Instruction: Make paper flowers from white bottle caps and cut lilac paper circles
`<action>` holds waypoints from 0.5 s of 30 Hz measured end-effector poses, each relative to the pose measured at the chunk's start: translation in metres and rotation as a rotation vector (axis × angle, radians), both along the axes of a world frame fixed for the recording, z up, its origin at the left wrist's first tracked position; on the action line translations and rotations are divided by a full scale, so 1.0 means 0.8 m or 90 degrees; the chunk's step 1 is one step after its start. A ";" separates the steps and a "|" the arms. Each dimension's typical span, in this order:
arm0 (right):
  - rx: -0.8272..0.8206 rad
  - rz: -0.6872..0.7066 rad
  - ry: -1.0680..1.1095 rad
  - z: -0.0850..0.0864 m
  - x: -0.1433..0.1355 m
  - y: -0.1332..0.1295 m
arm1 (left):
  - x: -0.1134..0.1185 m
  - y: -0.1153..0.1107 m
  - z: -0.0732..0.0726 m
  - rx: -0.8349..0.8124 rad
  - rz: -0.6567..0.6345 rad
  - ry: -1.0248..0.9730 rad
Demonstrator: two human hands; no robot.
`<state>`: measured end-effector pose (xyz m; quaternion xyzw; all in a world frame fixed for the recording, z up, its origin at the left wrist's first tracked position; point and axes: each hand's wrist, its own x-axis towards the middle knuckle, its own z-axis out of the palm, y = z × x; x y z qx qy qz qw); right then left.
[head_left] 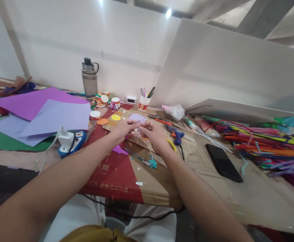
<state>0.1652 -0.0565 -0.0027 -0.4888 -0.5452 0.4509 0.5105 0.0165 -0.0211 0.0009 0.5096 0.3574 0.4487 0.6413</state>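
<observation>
Both hands meet over the cardboard near the middle of the table. My left hand point(123, 129) is closed, its thumb and fingertips pinching a small light purple paper piece point(139, 129). My right hand point(154, 133) is closed on the same small piece from the other side. The fingers hide most of it. Just behind the fingertips lies a light purple paper point(137, 117). Left of them are a yellow paper circle point(116, 117) and an orange circle point(102, 121). A magenta scrap point(120, 150) rests below my left hand.
Purple sheets point(58, 116), a blue power strip point(79, 141) and a bottle point(89, 80) stand left. A pen cup point(144, 102) is behind. Rightward are a blue glue gun point(178, 135), a black phone point(224, 162) and coloured pipe cleaners point(268, 143). A teal star shape point(152, 162) lies in front.
</observation>
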 end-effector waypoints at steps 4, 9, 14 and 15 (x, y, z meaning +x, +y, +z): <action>-0.006 0.014 0.014 -0.002 -0.003 -0.003 | 0.003 -0.002 -0.001 0.019 -0.027 0.015; 0.024 0.001 0.003 -0.007 0.002 0.001 | -0.001 -0.002 0.007 0.025 -0.026 0.059; 0.157 -0.046 -0.406 0.006 0.022 -0.002 | -0.029 0.018 0.025 0.188 0.130 0.323; 0.176 -0.055 -0.517 0.009 0.024 -0.004 | -0.035 0.022 0.027 0.222 0.164 0.434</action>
